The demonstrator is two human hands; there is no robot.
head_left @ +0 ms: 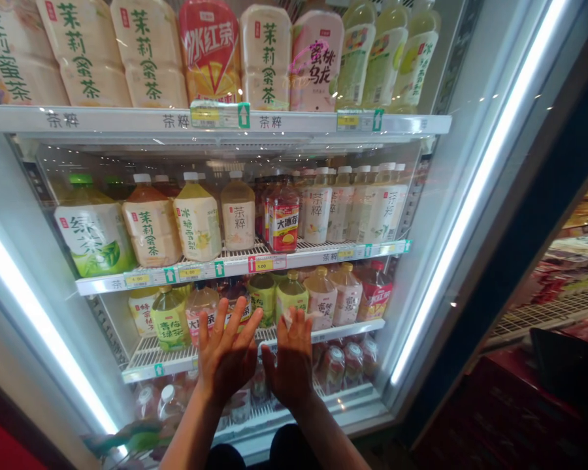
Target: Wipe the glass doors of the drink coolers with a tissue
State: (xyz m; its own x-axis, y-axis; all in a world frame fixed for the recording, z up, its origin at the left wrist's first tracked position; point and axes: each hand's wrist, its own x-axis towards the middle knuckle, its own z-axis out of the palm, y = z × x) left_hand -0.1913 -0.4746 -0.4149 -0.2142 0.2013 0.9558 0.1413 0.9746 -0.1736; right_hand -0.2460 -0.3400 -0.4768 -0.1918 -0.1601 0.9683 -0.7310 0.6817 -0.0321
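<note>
Both bare hands are raised, palms forward, before a lit drinks cooler. My left hand (pixel 228 352) has its fingers spread in front of the third shelf, partly covering a dark bottle with a red and white label (pixel 236 307). Close beside it, my right hand (pixel 291 359) is stretched out with its fingers nearer together. Just above those fingertips stands a green tea bottle (pixel 292 292). A small whitish patch shows by the right fingertips; I cannot make out what it is. Reflections suggest a glass pane in front of the shelves, but whether the palms touch it is unclear.
Large tea bottles (pixel 144 59) fill the top shelf. Below, a row of bottles includes a green-capped one (pixel 93 228) and a red iced tea (pixel 283 219). Bright light strips (pixel 480 189) run along both sides. At the right are a dark frame and a wire rack (pixel 534 307) with packages.
</note>
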